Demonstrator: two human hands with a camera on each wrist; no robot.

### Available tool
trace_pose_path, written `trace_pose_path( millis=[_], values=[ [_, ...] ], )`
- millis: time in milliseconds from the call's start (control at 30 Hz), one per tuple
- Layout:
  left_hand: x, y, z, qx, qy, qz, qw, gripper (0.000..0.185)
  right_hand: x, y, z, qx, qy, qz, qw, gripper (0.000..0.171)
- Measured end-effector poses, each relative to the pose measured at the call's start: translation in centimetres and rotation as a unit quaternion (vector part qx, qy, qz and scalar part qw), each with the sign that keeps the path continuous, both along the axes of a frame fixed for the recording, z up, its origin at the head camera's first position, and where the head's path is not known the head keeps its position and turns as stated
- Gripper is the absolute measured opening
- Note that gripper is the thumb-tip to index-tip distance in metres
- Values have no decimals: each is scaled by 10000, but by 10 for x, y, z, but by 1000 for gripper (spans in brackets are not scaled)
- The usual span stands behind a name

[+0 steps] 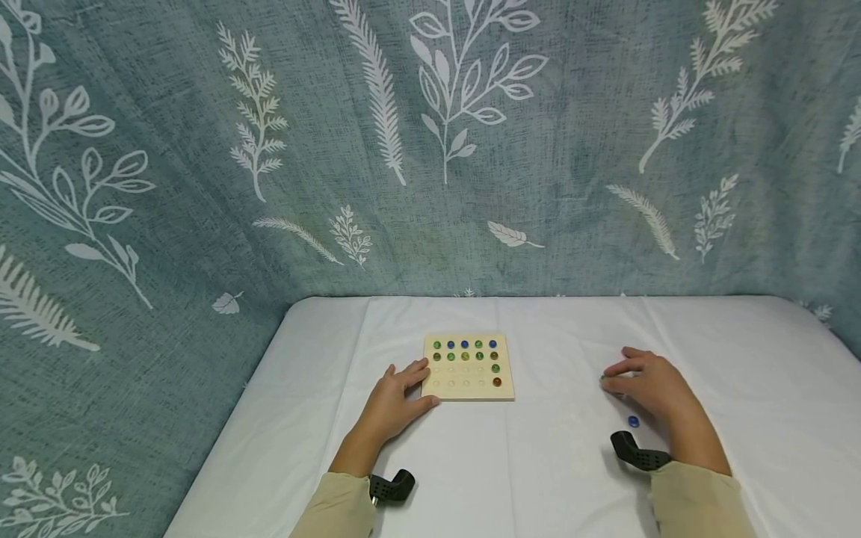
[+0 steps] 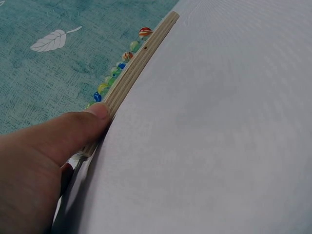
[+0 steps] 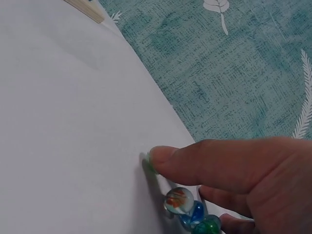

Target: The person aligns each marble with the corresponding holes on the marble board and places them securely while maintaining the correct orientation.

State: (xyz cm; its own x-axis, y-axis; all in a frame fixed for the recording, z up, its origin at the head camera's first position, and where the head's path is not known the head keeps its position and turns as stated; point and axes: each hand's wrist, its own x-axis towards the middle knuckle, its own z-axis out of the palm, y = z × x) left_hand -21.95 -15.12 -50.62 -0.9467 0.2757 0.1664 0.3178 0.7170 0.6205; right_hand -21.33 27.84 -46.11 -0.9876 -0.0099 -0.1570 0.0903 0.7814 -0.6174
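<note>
Steadying the wooden board point(image 1: 468, 368) with our left hand point(image 1: 393, 403), we press straight fingers on its near corner and a thumb against its edge; marbles point(image 1: 465, 350) fill its far rows. Off to the right, our right hand point(image 1: 646, 385) curls over loose marbles point(image 3: 187, 209) on the counter point(image 1: 538, 448), thumb tip touching a green one.

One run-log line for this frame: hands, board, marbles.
left hand: rests on wooden board left edge | right hand: fingertips on loose marbles, grip unclear | board: marbles in top rows | blue marble on table
</note>
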Motion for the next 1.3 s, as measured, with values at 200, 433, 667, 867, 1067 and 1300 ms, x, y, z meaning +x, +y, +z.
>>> trace_pose_path(
  millis=[200, 433, 667, 867, 1067, 1300],
  values=[
    [1, 0, 1, 25, -4, -13, 10000, 63, -1, -2, -4, -116, 43, 131, 9998, 39],
    [1, 0, 2, 14, 14, -13, 10000, 63, -1, -3, -6, -67, 95, 134, 9998, 40],
    [0, -1, 2, -27, 8, -17, 10000, 63, -3, -6, -2, -66, 122, 182, 9997, 43],
    [0, -2, 0, 16, -18, -28, 10000, 64, -5, -33, 10, -750, 318, 59, 9967, 48],
    [0, -2, 2, 55, -47, -5, 10000, 63, -16, -81, 9, -1233, 641, -203, 9901, 43],
    [1, -2, 3, 93, -123, 16, 9999, 63, -26, -138, 3, -1814, 418, -463, 9814, 37]
  ],
)
